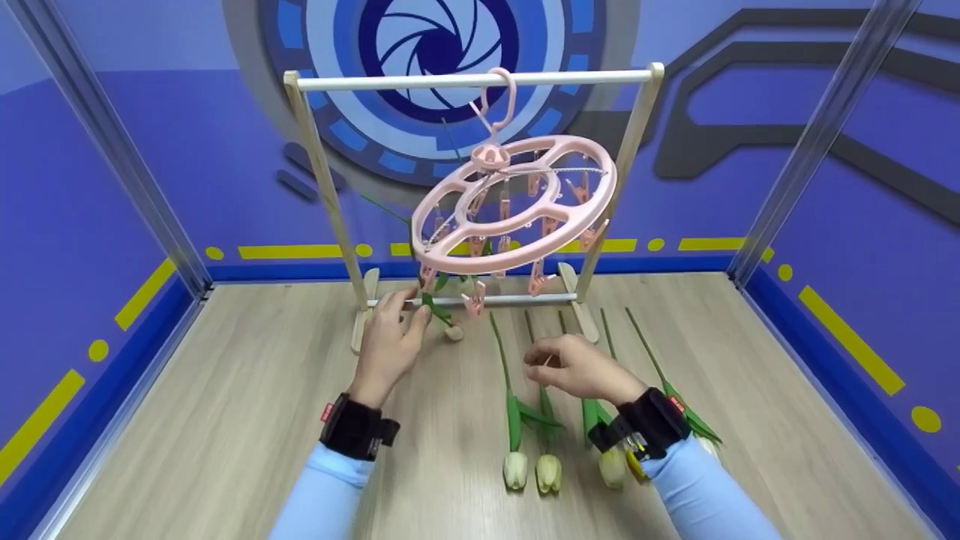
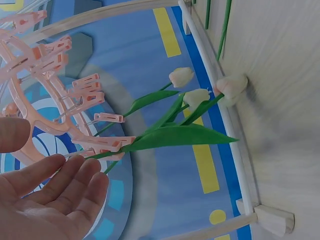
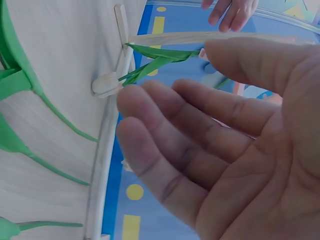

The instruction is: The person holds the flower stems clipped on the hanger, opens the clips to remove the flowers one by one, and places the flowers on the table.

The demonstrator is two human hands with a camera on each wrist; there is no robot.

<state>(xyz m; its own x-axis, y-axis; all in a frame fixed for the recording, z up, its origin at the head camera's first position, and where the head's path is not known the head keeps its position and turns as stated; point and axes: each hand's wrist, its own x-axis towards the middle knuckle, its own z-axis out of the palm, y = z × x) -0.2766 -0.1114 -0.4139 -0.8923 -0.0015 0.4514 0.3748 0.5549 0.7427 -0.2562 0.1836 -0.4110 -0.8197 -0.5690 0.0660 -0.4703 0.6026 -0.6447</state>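
A pink round clip hanger (image 1: 480, 264) hangs tilted, with several pink clothes pegs (image 2: 110, 118) dangling below its ring. A few white artificial tulips (image 2: 232, 86) hang head-down from pegs on its left side. My left hand (image 1: 390, 334) is beside the nearest hanging tulip, its fingers extended close to the stem and peg in the left wrist view; it grips nothing. My right hand (image 1: 581, 367) hovers over the stems lying on the table, fingers loosely bent and palm bare in the right wrist view.
A wooden rack with a white top bar (image 1: 375, 81) carries the hanger by its hook. Several tulips, including a white tulip (image 1: 515, 470) and a yellowish tulip (image 1: 549, 474), lie on the wooden table (image 1: 247, 420) at front right. Blue patterned walls (image 1: 847, 247) enclose the space.
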